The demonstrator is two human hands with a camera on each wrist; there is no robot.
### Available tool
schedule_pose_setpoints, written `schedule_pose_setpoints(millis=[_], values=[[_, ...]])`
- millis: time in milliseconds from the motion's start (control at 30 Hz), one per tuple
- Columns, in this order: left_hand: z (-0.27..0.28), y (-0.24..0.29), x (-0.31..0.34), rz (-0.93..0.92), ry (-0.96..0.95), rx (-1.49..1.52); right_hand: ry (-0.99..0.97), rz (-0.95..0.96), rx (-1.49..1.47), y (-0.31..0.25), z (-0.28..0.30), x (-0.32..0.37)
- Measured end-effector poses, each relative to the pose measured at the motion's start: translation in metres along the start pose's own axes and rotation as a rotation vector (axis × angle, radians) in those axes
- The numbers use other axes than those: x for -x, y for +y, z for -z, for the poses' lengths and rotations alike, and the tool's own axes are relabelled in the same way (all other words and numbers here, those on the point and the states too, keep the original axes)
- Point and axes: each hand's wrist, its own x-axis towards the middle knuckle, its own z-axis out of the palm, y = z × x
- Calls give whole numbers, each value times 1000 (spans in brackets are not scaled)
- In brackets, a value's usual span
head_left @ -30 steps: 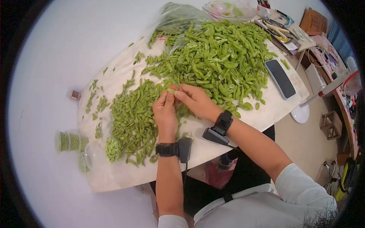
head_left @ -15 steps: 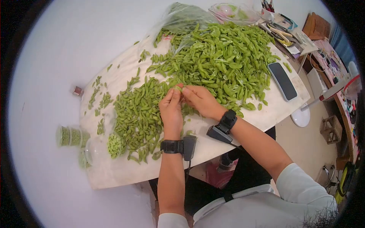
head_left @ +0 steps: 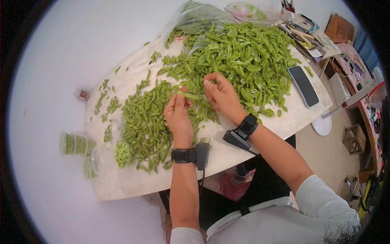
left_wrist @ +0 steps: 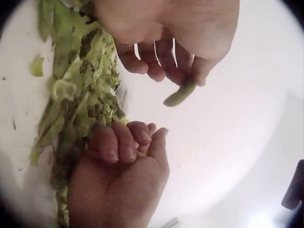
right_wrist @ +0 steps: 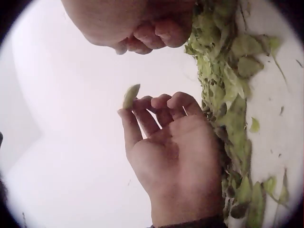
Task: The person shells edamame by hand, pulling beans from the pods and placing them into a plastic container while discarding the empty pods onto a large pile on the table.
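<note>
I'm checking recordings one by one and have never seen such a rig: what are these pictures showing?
There is no robot, just a person's bare hands. One picture looks down from a camera on the head; the other two come from the small black cameras strapped at each wrist. On the table lie a big heap of green bean pods, a smaller pile beside it, some shelled beans and a phone. The left hand pinches one pod; the right hand, fingers bent, appears to hold nothing.
</note>
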Motion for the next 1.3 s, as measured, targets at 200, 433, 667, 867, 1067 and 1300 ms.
schedule_pose_setpoints(millis=[200, 433, 667, 867, 1067, 1300], values=[[2, -5, -2, 75, -96, -67, -345, 100, 161, 16, -5, 0], [7, -11, -2, 108, -117, -75, -285, 61, 100, 10, -5, 4], [4, -11, -1, 56, -100, -123, -302, 63, 178, 15, -3, 1], [-2, -11, -1, 48, -69, -101, -289, 89, 224, 18, -2, 0], [-1, -13, -1, 39, -90, -90, -277, 84, 279, 16, -2, 2], [7, -16, -3, 61, -142, -46, -296, 107, 263, 23, -1, -2]])
